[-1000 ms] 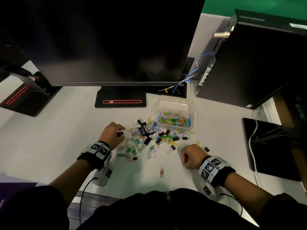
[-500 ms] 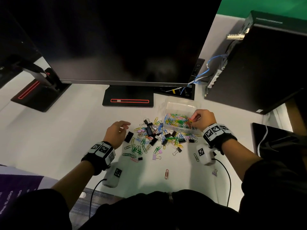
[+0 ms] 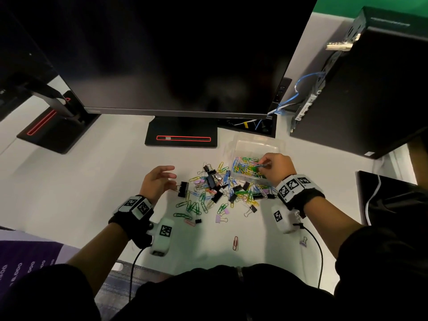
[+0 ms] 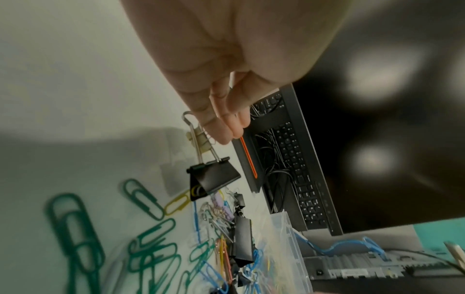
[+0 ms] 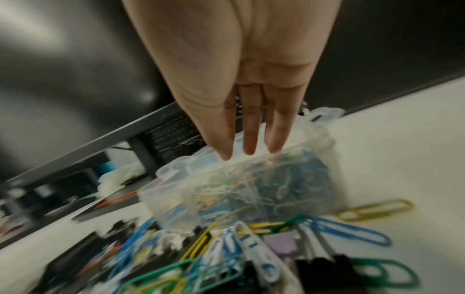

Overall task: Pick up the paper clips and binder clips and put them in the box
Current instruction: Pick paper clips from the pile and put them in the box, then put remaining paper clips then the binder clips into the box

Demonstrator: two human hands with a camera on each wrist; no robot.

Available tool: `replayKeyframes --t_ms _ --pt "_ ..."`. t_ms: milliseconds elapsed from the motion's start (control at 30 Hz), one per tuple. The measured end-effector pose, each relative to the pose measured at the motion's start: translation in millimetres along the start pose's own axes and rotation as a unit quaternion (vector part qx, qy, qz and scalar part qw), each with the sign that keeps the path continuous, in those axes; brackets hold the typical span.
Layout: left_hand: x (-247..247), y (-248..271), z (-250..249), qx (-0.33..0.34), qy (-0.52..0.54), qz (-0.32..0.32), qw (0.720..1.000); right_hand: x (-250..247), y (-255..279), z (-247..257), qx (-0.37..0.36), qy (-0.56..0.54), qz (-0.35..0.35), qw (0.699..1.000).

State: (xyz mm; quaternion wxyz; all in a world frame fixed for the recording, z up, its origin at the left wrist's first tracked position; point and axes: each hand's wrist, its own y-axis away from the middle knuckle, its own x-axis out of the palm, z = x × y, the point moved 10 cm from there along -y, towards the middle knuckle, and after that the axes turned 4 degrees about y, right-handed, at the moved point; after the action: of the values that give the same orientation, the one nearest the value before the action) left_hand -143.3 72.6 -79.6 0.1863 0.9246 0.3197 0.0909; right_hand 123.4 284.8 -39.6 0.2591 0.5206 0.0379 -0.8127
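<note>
The box (image 3: 254, 158) sits on the tabletop (image 3: 81, 181) in front of the monitor (image 3: 173, 54), lid off and already well filled with coloured paper clips. Just beside its near wall lies the pile (image 3: 220, 191) of loose paper clips and binder clips, with a few strays nearer the person.

The right hand (image 3: 276, 169) is over the box, fingers bunched in the head view around what looks like a clip; the wrist view shows three fingers straight and nothing in them, so I cannot tell whether it has let go. The left hand (image 3: 157, 181) pinches the wire handle of a black binder clip (image 3: 183, 189) at the pile's left edge, its other fingers spread loosely.

The binder clip hangs by one thin handle, so it may swing or slip from the pinch on the way over. The box is light and the right hand is at its rim; a nudge could tip or shove it.

The left wrist view shows the clip lifted clear of the tabletop, which the head view leaves unclear. Only the head view shows both hands and the strays.
</note>
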Motion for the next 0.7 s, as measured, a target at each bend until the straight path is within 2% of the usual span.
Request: replayKeyframes --t_ms 100,233,300,400,500,567,633,700 --pt "3.2 1.6 -3.3 0.013 0.012 0.011 1.000 5.9 18.2 52.9 -0.073 -0.016 0.012 0.997" --pt "17.6 7.5 -15.9 0.057 0.009 0.033 0.998 57.4 56.1 116.5 -0.113 -0.076 0.157 0.978" --pt "24.2 10.5 -20.1 0.071 0.016 0.039 0.997 82.6 64.1 129.2 -0.097 -0.102 0.192 0.971" --pt "29.6 11.3 -19.8 0.076 0.029 0.041 0.996 103.3 62.8 132.9 -0.049 -0.172 0.186 0.966" --pt "24.1 8.3 -18.5 0.079 0.003 0.024 0.997 115.5 61.6 133.6 -0.008 -0.250 0.206 0.946" --pt "17.2 4.2 -18.7 0.081 -0.021 0.007 0.997 111.0 56.6 130.4 -0.029 -0.220 0.180 0.958" --pt "10.1 -1.0 -20.2 0.078 -0.053 -0.009 0.996 105.2 53.1 125.8 -0.072 -0.143 0.149 0.976" --pt "2.4 -9.5 -17.9 0.064 -0.087 -0.022 0.994 107.1 57.4 127.2 -0.120 -0.066 0.158 0.978"
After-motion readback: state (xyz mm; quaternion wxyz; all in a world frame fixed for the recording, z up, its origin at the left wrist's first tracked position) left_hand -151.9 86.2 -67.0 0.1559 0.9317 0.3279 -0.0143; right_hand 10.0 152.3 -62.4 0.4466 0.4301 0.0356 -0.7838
